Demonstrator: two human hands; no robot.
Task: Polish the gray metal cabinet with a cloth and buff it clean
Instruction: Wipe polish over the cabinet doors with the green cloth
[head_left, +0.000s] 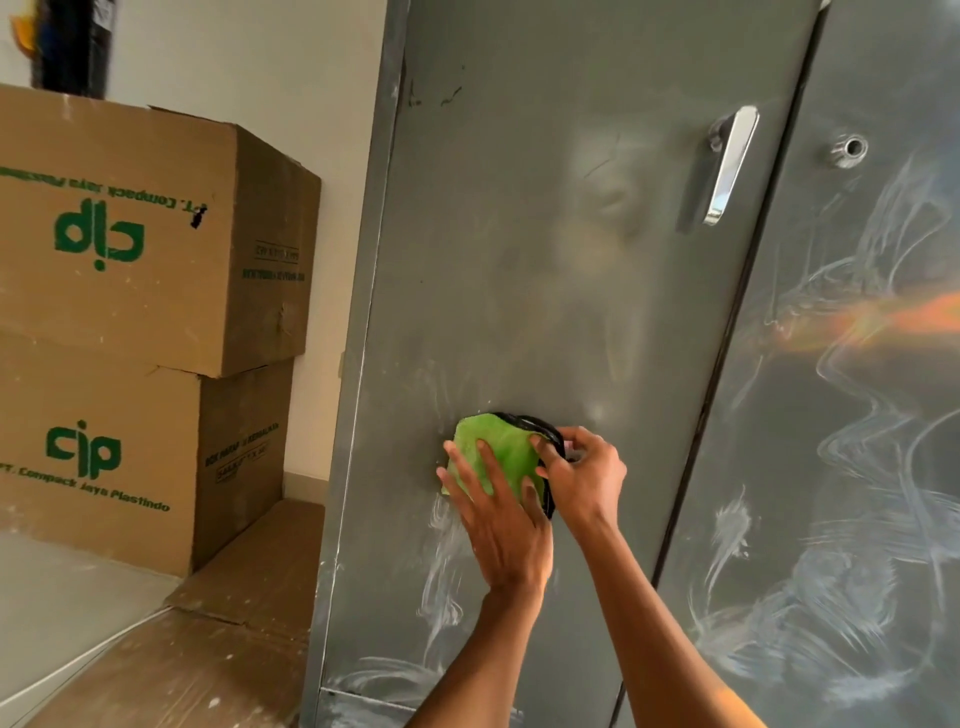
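Note:
The gray metal cabinet (519, 260) fills the middle and right of the view, with two doors. White smear streaks cover its lower left door and much of the right door (857, 467). A green cloth with a black edge (501, 447) lies flat against the left door, low down. My left hand (498, 519) presses it to the metal with straight, spread fingers. My right hand (584, 473) pinches the cloth's black right edge with curled fingers.
A chrome handle (730, 166) sits high on the left door, a round lock (849, 148) on the right door. Two stacked cardboard boxes (130, 322) stand to the left by a white wall. Flat cardboard (208, 649) lies on the floor.

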